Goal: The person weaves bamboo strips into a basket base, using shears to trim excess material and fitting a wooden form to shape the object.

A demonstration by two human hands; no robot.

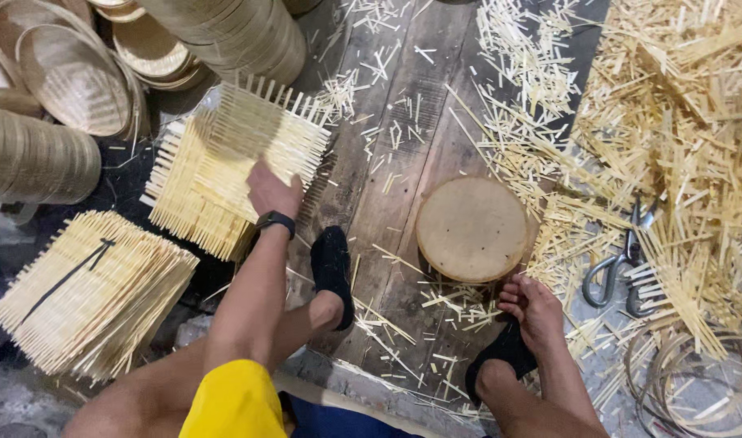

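A square woven bamboo mat (pixel 257 134) with loose strip ends bristling along its edges tilts up off the top of a stack of woven mats (pixel 201 203) on the floor, left of centre. The left hand (pixel 271 191), a black watch at its wrist, presses on the lifted mat's near edge; the fingers are hidden behind it, so whether that grip is closed on the mat cannot be told. The right hand (pixel 536 307) lies loosely curled, holding nothing, on the person's own foot in a black sock (pixel 505 350), just below a round wooden block (pixel 472 229) standing on the plank floor (pixel 387 122). A second, tied stack of mats (pixel 91 292) lies lower left. Round woven trays (pixel 71 77) pile at upper left. Scissors (pixel 622 259) rest among bamboo offcuts (pixel 679 122) at right.
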